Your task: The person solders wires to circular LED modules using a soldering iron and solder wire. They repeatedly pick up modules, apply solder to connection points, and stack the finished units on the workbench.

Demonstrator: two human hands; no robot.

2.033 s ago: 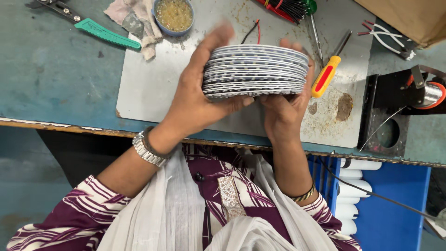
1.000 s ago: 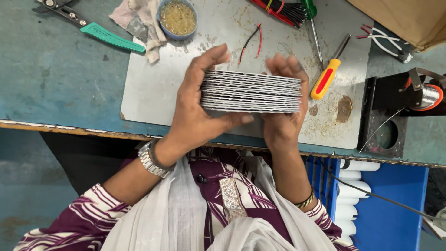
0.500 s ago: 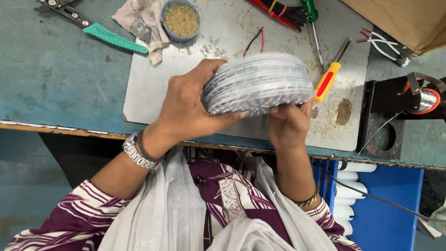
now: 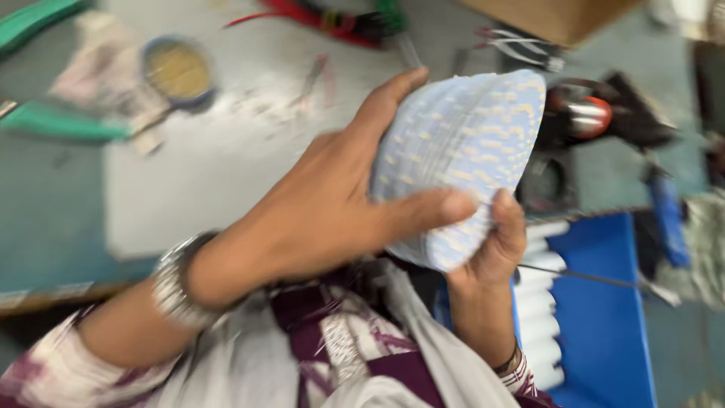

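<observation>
The picture is motion-blurred. Both my hands hold a stack of round white discs with rows of small yellow dots on the top face, tilted up toward me. My left hand wraps the stack's left side, fingers over the top edge and thumb across the front; a metal watch sits on that wrist. My right hand supports the stack from below, thumb on its lower edge. The stack hangs above the bench's front edge, over the blue bin.
The grey mat lies on the bench with a small round tin, green-handled pliers and red wires at the back. A black fixture with a red part stands right. A blue bin holds white tubes.
The stack has tipped from edge-on to face-up and moved right, toward the bin. My view has swung right and closer, so the bench things slid left.
</observation>
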